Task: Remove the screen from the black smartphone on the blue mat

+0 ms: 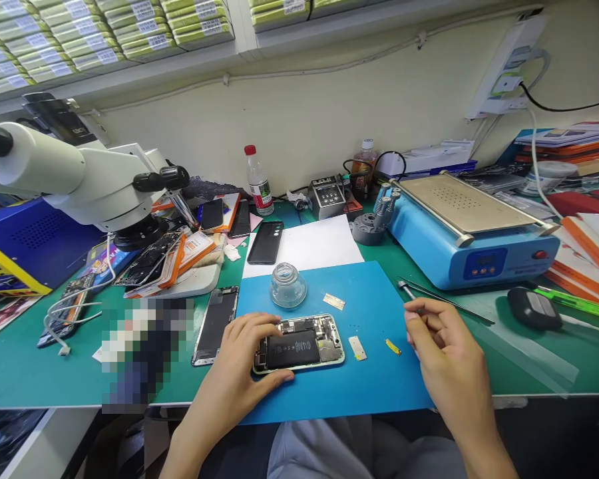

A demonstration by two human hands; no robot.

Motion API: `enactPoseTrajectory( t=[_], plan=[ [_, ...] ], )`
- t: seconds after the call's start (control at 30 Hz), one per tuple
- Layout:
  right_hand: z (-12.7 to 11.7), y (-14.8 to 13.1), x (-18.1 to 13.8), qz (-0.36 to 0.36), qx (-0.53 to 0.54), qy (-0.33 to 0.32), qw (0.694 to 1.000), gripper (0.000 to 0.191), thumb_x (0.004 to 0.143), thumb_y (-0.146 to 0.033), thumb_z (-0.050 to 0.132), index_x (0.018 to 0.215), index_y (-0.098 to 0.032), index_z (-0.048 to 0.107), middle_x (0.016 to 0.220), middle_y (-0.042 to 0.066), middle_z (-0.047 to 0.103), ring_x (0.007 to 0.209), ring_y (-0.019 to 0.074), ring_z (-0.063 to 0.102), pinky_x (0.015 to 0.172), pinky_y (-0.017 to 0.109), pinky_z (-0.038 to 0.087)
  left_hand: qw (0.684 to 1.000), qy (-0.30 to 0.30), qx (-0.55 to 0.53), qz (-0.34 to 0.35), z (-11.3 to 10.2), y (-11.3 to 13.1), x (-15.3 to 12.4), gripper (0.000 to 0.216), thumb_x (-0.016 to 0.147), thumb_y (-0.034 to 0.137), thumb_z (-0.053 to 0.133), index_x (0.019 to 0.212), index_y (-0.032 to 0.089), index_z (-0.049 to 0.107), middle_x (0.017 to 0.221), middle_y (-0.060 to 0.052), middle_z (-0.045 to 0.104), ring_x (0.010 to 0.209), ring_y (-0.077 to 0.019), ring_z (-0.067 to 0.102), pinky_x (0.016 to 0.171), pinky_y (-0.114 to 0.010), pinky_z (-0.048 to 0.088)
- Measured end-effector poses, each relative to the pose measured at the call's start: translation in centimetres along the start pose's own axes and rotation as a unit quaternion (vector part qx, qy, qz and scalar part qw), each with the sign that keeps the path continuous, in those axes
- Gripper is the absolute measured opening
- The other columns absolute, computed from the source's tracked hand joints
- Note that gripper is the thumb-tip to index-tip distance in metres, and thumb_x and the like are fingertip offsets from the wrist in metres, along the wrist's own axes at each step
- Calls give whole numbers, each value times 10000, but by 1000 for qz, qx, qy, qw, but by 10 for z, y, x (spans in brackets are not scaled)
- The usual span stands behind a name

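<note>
An opened smartphone (299, 342) lies on the blue mat (339, 392), its black battery and inner boards exposed. My left hand (249, 359) is closed around its left end, fingers on the far edge and thumb on the near edge. To the right of the phone, my right hand (442, 346) pinches a slim screwdriver (404, 287); its round end shows above the fingers and the rest is hidden. Between the phone and this hand lie a small metal shield plate (357, 348) and a little yellow strip (393, 346). Another metal plate (334, 301) rests behind the phone.
A glass jar (288, 287) stands behind the phone. The detached screen (215, 326) lies left of it. Tweezers (446, 303) lie beyond my right hand, near a blue heating plate machine (429, 246). A microscope (80, 173) looms at left; a bottle (259, 186) stands at the back.
</note>
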State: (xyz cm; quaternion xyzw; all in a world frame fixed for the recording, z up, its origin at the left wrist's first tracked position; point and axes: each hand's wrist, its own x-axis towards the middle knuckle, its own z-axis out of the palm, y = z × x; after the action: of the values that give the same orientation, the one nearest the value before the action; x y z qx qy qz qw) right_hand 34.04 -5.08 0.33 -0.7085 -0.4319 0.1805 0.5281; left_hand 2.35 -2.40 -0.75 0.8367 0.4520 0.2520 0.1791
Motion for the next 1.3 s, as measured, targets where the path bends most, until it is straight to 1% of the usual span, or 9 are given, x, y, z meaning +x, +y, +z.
enactPoseTrajectory(
  t=[0.2, 0.43, 0.53, 0.63, 0.7, 0.77, 0.97, 1.17, 1.3],
  plan=[
    [2, -2, 1, 14, -19, 7, 1000, 327, 885, -568, 627, 994, -265, 684, 658, -8, 627, 573, 178, 560, 495, 270, 456, 999, -13, 42, 14, -3, 6, 5, 542, 970, 362, 790, 1440, 320, 523, 1512, -58, 630, 1504, -335, 460, 1250, -572, 345],
    [2, 1, -2, -23, -42, 25, 999, 318, 941, -559, 626, 1036, -262, 689, 691, -11, 649, 560, 176, 575, 507, 286, 479, 997, 8, 68, 21, -3, 8, 3, 387, 1009, 347, 736, 1362, 312, 581, 1527, -27, 641, 1511, -332, 462, 1242, -596, 349],
    [6, 4, -11, -146, -96, 55, 983, 242, 1034, -452, 592, 1130, -257, 701, 825, 15, 721, 663, 184, 659, 627, 306, 525, 997, 31, 73, 25, 0, 6, 2, 369, 1021, 339, 717, 1367, 313, 590, 1513, -14, 661, 1481, -328, 498, 1211, -589, 390],
    [18, -2, -24, -356, -133, 56, 923, 161, 1059, -250, 597, 1184, -216, 693, 956, 53, 764, 814, 198, 708, 802, 343, 544, 996, 55, 66, 23, 3, 3, 2, 377, 1018, 340, 724, 1372, 302, 599, 1480, -17, 690, 1452, -322, 532, 1158, -557, 450],
    [29, -13, -32, -448, -129, -11, 885, 154, 1041, -154, 605, 1164, -193, 690, 1028, 75, 778, 953, 221, 708, 907, 371, 522, 995, 71, 63, 33, 4, 2, 2, 333, 1004, 338, 746, 1313, 287, 634, 1454, -28, 711, 1428, -327, 558, 1142, -554, 458],
    [42, -27, -39, -495, -127, -79, 856, 167, 1032, -99, 590, 1128, -188, 693, 1086, 71, 795, 1049, 231, 694, 977, 392, 483, 993, 87, 61, 42, 5, 1, 2, 299, 985, 329, 771, 1259, 282, 661, 1436, -31, 726, 1404, -332, 582, 1141, -560, 454],
    [73, -50, -45, -508, -107, -194, 832, 192, 1027, -57, 549, 1090, -185, 678, 1125, 35, 790, 1135, 222, 676, 1064, 400, 450, 991, 115, 45, 41, 7, 2, 3, 329, 934, 264, 817, 1230, 301, 679, 1390, 14, 756, 1362, -307, 628, 1130, -539, 464],
    [81, -48, -44, -512, -107, -202, 828, 194, 1030, -49, 544, 1083, -178, 679, 1137, 42, 780, 1159, 221, 672, 1060, 395, 463, 984, 154, 74, 57, 9, 7, 5, 157, 987, 252, 736, 1139, 281, 714, 1366, 22, 772, 1300, -292, 673, 1147, -534, 439],
    [82, -49, -43, -524, -114, -199, 820, 211, 1038, -53, 526, 1112, -174, 682, 1148, 55, 785, 1157, 221, 685, 1068, 393, 471, 974, 178, 117, 71, 9, 10, 5, 178, 1019, 232, 667, 1178, 273, 734, 1341, 11, 784, 1247, -280, 698, 1160, -535, 422]
  ],
)
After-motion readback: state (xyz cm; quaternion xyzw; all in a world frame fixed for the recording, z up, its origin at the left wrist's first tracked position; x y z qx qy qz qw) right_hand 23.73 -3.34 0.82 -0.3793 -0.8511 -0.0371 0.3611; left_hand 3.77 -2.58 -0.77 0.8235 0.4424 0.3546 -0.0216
